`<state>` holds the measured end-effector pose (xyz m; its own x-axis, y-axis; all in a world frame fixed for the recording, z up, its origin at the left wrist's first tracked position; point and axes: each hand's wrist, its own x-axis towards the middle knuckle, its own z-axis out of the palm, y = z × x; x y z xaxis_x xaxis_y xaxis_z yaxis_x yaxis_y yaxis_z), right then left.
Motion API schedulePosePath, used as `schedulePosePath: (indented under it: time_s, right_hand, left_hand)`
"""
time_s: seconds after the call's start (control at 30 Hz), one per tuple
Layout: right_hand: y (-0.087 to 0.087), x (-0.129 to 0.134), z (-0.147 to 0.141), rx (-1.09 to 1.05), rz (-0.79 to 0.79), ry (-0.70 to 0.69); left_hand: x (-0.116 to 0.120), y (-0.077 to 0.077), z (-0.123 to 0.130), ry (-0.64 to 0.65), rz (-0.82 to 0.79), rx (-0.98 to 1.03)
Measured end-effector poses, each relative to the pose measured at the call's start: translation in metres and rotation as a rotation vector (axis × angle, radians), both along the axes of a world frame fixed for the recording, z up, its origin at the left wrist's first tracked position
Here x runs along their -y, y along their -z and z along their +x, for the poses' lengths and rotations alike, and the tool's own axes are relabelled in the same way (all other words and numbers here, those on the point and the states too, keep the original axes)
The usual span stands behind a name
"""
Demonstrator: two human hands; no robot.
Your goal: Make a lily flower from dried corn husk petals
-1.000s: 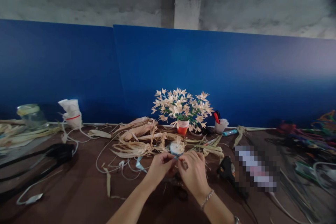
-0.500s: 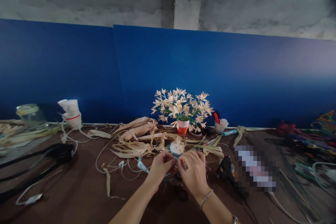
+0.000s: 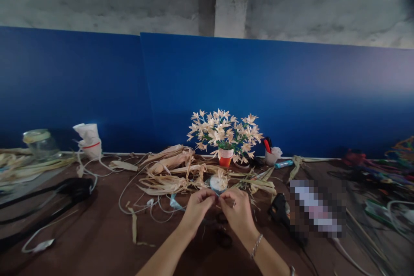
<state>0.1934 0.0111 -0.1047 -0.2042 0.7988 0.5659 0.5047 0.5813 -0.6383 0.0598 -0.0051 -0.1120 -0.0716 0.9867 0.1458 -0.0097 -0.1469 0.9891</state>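
My left hand (image 3: pixel 201 205) and my right hand (image 3: pixel 235 208) meet fingertip to fingertip at the middle of the table. Both are pinched closed on something too small to make out. Just beyond the fingertips stands a small round container (image 3: pixel 217 183), pale inside with a bluish side. Dry corn husks (image 3: pixel 168 181) lie heaped behind and to the left of it. A light-blue ribbon piece (image 3: pixel 175 202) rests beside my left hand. Under my hands, dark scissors-like handles (image 3: pixel 223 238) are partly hidden.
Husk flowers (image 3: pixel 223 131) fill an orange-and-white pot (image 3: pixel 225 158) at the back. At right lie a black glue gun (image 3: pixel 280 211) and a blurred-out object (image 3: pixel 317 209). White cable (image 3: pixel 124 200) loops left. A glass jar (image 3: pixel 42 145) and black straps (image 3: pixel 69 189) sit far left.
My right hand has turned, its fingers now extending toward the left fingertips in a pinch. My left hand stays almost in place. The view has shifted slightly.
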Motion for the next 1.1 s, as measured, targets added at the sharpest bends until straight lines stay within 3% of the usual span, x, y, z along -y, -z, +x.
schedulePosePath:
  time_s: [0.23,0.37,0.5,0.6,0.7,0.9,1.1]
  right_hand:
    - [-0.001,0.006,-0.001,0.107,0.157,-0.025]
    - [-0.006,0.01,0.0,0.122,0.151,-0.061]
    - [-0.007,0.006,0.002,-0.087,-0.013,-0.093]
    - [-0.001,-0.002,0.001,-0.242,-0.257,-0.25]
    - [0.005,-0.007,0.001,-0.228,-0.44,-0.376]
    - [0.004,-0.007,0.003,-0.172,-0.441,-0.417]
    - [0.008,-0.011,0.0,-0.252,-0.6,-0.305]
  left_hand:
    - [0.001,0.005,0.005,-0.042,0.018,-0.014]
    - [0.0,0.002,0.001,-0.062,0.029,-0.036]
    - [-0.002,-0.005,-0.006,-0.057,0.024,-0.059]
    - [-0.001,-0.009,-0.01,0.038,-0.02,-0.09]
    - [-0.001,-0.009,-0.014,0.098,-0.062,-0.16]
    - [-0.002,-0.003,-0.017,0.126,-0.178,-0.244]
    - [-0.001,0.0,-0.012,0.1,-0.129,-0.293]
